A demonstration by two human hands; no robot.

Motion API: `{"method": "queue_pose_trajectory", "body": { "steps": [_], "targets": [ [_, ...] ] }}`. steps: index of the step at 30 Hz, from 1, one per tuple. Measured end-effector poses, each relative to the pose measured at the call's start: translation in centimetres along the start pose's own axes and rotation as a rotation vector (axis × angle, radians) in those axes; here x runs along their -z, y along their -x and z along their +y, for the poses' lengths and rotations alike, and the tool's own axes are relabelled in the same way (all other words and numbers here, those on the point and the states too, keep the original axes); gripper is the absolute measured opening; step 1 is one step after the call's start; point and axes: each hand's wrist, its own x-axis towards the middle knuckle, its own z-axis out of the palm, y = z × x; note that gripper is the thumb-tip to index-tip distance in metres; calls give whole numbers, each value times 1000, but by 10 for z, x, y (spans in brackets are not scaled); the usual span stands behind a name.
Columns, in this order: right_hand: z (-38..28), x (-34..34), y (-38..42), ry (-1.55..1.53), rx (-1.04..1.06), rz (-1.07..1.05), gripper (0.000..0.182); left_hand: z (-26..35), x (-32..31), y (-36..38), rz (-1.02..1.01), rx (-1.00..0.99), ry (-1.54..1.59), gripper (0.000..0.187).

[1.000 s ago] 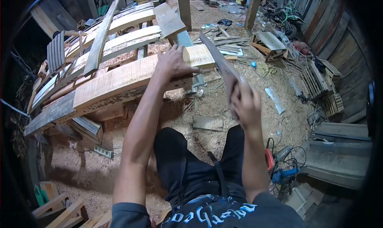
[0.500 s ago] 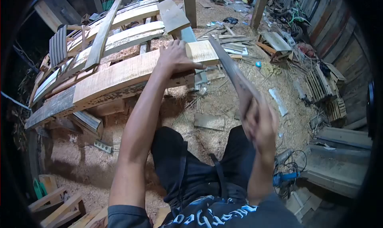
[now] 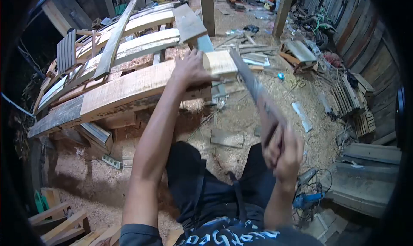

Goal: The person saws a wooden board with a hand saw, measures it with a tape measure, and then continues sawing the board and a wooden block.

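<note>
The plank (image 3: 129, 83) lying along a dark beam (image 3: 56, 120), the saw (image 3: 259, 94) at its right end, looks stiff and fairly heavy — best pressed from above, as the spread left grip (image 3: 188, 69) does — while the right grip (image 3: 284, 153) wraps the likely springy saw's near end.

Against the plank (image 3: 133, 84): the handsaw (image 3: 254, 89) at its right end, the left hand (image 3: 189, 69) on top, boards (image 3: 148, 44) behind, the power strip (image 3: 111, 161) before it.
</note>
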Motion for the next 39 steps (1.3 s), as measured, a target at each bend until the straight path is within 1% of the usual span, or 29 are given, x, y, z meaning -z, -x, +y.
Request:
{"method": "queue_pose_trajectory", "body": {
  "steps": [2, 4, 6, 7, 10, 11, 13, 16, 18, 21, 24, 25, 29, 32, 36, 39],
  "targets": [
    [8, -19, -62, 20, 79, -61, 47, -1, -4, -6, 56, -7, 27, 134],
    [23, -39, -120, 162, -32, 59, 47, 3, -1, 1, 48, -14, 32, 131],
    [15, -28, -104, 88, -50, -28, 46, 6, 1, 2, 52, -11, 20, 129],
    [15, -23, -88, 57, -75, -70, 46, 7, 4, 7, 38, -59, 24, 126],
    [25, -46, -47, 68, 4, -9, 46, 6, 6, 8, 35, -193, 85, 126],
    [34, -49, -52, 126, 51, 28, 46, 5, 3, 8, 63, -184, 70, 126],
    [59, -47, -68, 242, 151, 99, 45, 5, -2, 4, 91, -97, 36, 127],
    [53, -18, -103, -30, -15, -4, 46, 9, 0, 2, 103, 23, 9, 133],
    [51, -15, -116, -11, 11, -72, 44, 10, -3, 1, 90, 71, -9, 135],
    [45, -17, -114, -9, 2, -143, 40, 9, -2, 2, 80, 54, 21, 135],
    [38, -18, -117, -97, -21, -110, 38, 9, 0, 2, 69, 44, -2, 134],
    [25, -21, -110, -121, -122, -103, 36, 7, -1, 4, 75, 22, -13, 133],
    [16, -26, -102, -129, -171, -145, 36, -4, -4, 9, 89, -42, -18, 129],
    [15, -26, -96, -52, -119, -111, 37, 0, 0, 9, 78, -29, -10, 126],
    [-13, -6, -39, 17, -130, -70, 39, 2, 7, 4, 61, 70, 3, 125],
    [1, 15, -13, 0, -97, -115, 43, -10, -6, -1, 90, -28, 10, 130]
  ]
}}
